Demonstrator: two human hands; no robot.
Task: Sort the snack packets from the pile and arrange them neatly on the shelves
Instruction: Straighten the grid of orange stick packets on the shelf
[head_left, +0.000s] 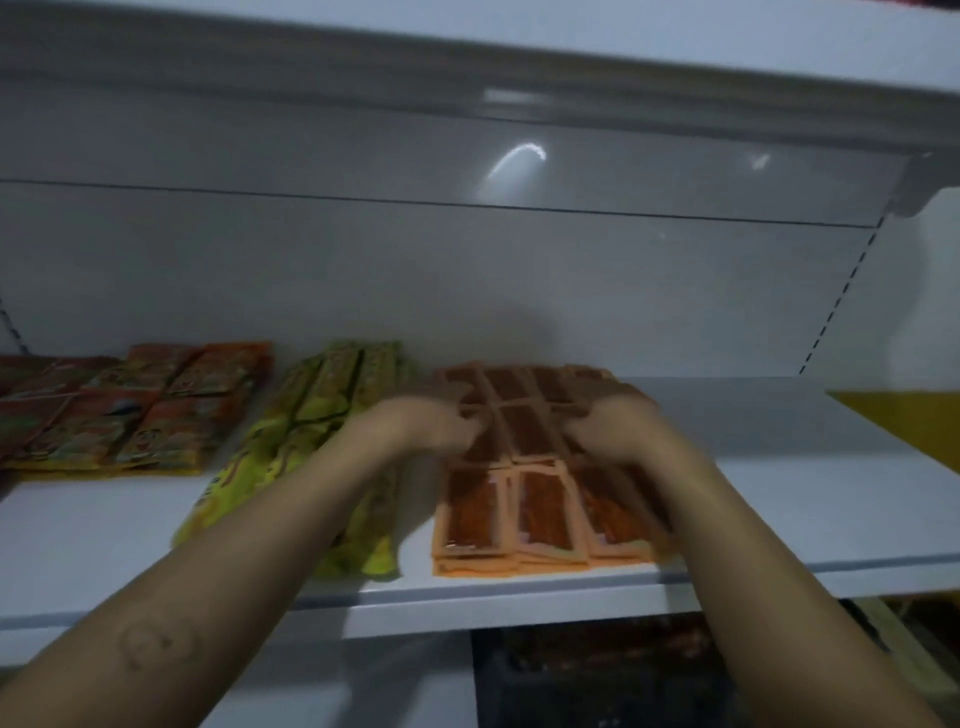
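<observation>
Orange snack packets with brown windows (540, 509) lie in stacked rows on the white shelf (831, 499), near its middle. My left hand (431, 426) grips the left side of the upper rows of these packets, fingers curled. My right hand (613, 421) grips their right side the same way. Motion blur hides the fingertips. To the left lie yellow-green packets (311, 415), partly under my left forearm. Further left sits a flat group of red-orange packets (140, 405).
An upper shelf (467, 62) overhangs close above. The right part of the white shelf is bare, with a yellow object (904, 415) at the far right. Below the shelf edge, a dark crate (597, 686) holds more packets.
</observation>
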